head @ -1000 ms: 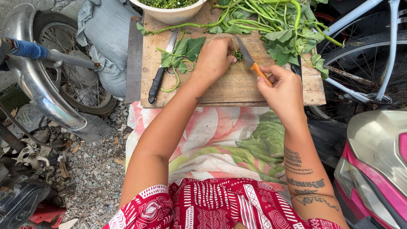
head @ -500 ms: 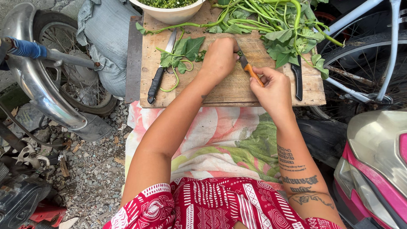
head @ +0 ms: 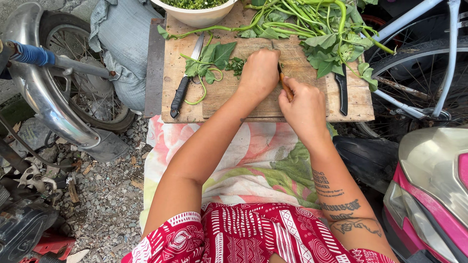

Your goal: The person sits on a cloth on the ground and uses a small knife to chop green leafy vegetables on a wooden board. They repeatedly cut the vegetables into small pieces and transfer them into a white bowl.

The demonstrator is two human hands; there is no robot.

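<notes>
On the wooden board (head: pixel 243 104), the right hand (head: pixel 304 107) grips a small knife (head: pixel 284 85) with an orange handle. Just beside it, the left hand (head: pixel 261 73) is curled over cut greens (head: pixel 236 65). A black knife (head: pixel 183 85) lies to the left. More leafy stems (head: pixel 317 29) are piled behind, near a white bowl (head: pixel 197 17).

Outdoor yard — gravel ground (head: pixel 105 195), parked motorbike (head: pixel 44 97), bicycle (head: pixel 419 73)
</notes>
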